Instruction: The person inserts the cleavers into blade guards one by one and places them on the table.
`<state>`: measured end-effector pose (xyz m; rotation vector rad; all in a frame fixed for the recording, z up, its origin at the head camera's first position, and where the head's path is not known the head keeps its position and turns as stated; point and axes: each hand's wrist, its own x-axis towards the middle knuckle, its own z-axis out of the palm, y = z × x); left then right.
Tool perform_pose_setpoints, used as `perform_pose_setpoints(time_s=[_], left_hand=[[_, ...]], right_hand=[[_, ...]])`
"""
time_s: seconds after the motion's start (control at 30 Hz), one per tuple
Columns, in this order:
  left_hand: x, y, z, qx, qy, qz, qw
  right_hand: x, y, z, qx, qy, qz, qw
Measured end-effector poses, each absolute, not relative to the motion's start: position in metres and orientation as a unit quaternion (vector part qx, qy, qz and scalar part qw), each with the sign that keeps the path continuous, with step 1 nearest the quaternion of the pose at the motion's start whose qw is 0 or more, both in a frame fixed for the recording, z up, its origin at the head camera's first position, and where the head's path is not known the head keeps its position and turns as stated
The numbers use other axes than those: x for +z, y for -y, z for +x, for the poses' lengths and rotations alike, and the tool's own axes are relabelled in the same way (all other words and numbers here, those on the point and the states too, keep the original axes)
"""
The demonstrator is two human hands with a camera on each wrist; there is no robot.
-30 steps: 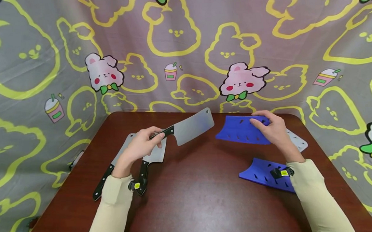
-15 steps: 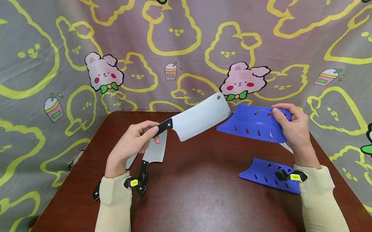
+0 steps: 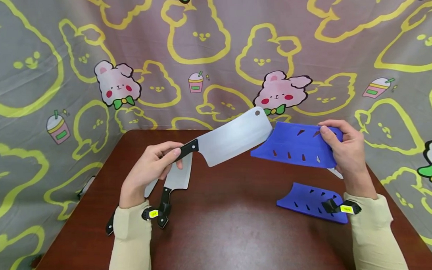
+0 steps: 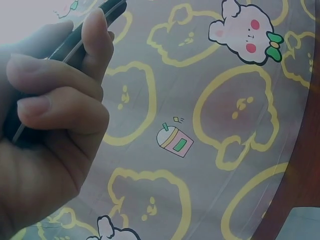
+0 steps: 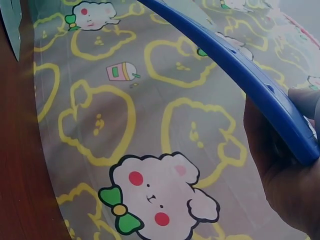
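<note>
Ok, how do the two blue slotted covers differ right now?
The raised cover is held up by the right hand; the lower cover lies on the table. The raised cover has its curved end beside the held cleaver; the lower cover sits apart. Both are blue and slotted, with a curved end.

Above the table (image 3: 223,230), a cleaver (image 3: 230,139) lies right of the left fingers (image 3: 171,155), a sheath (image 3: 295,143) left of the right fingers (image 3: 329,137).

Brown table (image 3: 233,225) with knives (image 3: 179,176), blue sheath (image 3: 304,199)
</note>
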<state>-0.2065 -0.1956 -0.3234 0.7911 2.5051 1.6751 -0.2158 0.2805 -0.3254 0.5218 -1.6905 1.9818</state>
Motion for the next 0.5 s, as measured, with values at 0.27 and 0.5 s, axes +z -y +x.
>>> perform_pose_setpoints(time_s=[0.27,0.5], left_hand=[[-0.3230,0.1998,-0.2034,0.540,-0.805,0.246,0.004],[-0.3230,0.2028,-0.2022,0.545,-0.802,0.245,0.000]], right_hand=[[-0.3277,-0.2770,-0.2141,0.706,0.642,0.168,0.247],[-0.3272,-0.2758,-0.2147,0.710,0.637,0.167,0.249]])
